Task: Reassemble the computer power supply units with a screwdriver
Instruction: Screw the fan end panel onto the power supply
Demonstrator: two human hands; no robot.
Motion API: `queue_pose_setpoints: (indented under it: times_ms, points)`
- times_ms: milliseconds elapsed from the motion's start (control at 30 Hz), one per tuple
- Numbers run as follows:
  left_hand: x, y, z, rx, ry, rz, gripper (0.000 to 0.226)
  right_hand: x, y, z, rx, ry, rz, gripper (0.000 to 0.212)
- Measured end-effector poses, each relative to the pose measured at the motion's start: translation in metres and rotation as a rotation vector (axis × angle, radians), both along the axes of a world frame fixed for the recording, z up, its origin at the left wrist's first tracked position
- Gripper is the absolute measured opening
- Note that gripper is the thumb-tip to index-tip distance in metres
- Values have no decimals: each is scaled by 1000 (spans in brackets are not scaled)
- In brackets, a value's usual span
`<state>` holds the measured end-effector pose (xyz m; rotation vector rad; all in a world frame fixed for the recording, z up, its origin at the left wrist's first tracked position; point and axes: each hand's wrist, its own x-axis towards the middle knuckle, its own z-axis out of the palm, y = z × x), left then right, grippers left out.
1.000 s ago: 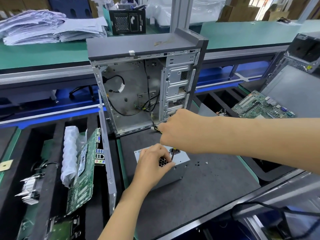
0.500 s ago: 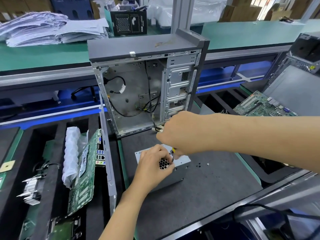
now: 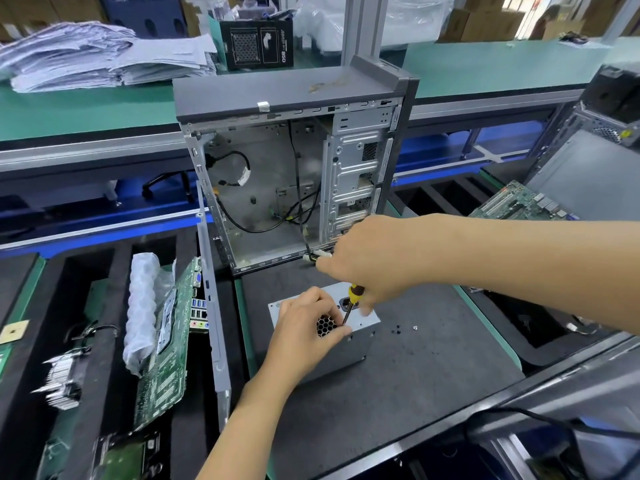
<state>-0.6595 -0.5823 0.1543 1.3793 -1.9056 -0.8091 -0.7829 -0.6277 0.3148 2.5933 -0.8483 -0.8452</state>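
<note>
Currently mid-fastening on the power supply unit (image 3: 360, 327), which sits on the dark surface (image 3: 398, 393) in front of the open computer case (image 3: 294, 174).

Right hand (image 3: 367, 261) grips the screwdriver (image 3: 350, 308), fingers curled round the yellow-black handle. The shaft angles down to the top face of the unit, beside the honeycomb fan grille. Left hand (image 3: 304, 327) lies over the top of the unit, fingertips closed in at the screwdriver tip. It looks like they pinch or steady a screw there, but the screw itself is hidden, so I can't confirm it.

A few loose screws (image 3: 398, 330) lie on the surface just right of the left fingers, beside the unit's right edge. Left of the left hand a motherboard (image 3: 166, 344) stands on edge in a foam tray.

Risks from here, as I judge them:
- Tip slips off the screw head, because the shaft is tilted, not square to the face. It would land on the left fingertips, which sit right against it.
- Screw starts cross-threaded for the same reason.
- If the left fingers let go early, the screw could drop through the grille into the unit.
- Unit isn't clamped, only held by the left hand; too much downward push could skid it on the surface.
- Right forearm passes close over the loose screws; a sweep could scatter them.
</note>
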Motion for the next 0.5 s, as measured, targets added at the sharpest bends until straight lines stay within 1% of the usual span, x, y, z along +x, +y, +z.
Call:
queue_pose_setpoints:
  times_ms: [67,133,200,233,300,367,433,500]
  points:
    - [0,0,-1,14,18,11,23,2,0,4,34,-28,15,26]
    - [0,1,0,14,31,19,26,3,0,5,-27,-50,64,12]
    - [0,0,1,2,33,15,26,5,1,5,-109,-36,110,38]
    - [0,0,2,1,30,7,26,5,0,4,-140,-17,139,46]
    - [0,-1,2,5,27,-20,28,6,1,2,-163,9,163,48]
    - [0,-1,2,4,20,-30,25,4,1,-1,-135,34,110,42]
    - [0,0,0,-1,11,-11,19,3,2,0,-55,32,50,30]
    - [0,0,0,-2,14,1,20,2,3,4,-46,37,103,18]
